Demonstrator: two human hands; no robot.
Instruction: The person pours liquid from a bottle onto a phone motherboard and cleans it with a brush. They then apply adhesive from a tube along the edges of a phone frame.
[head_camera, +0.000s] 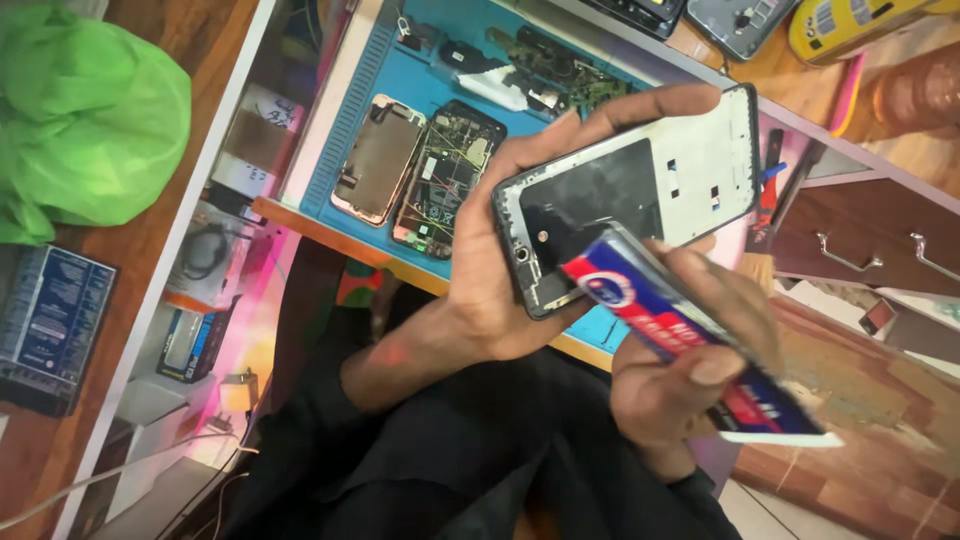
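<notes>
Head view shows the left hand (490, 270) wrapped around a black-and-white stripped phone frame (630, 190), held over the lap near the table (300, 215) edge, while the right hand (680, 370) is clamped on a flat red, white and blue card (690, 340) whose corner touches the frame's lower end. If the card twists, it could slip or bend the thin frame. Behind, two opened phones (420, 170) lie on a blue work mat (350, 110), well apart.
</notes>
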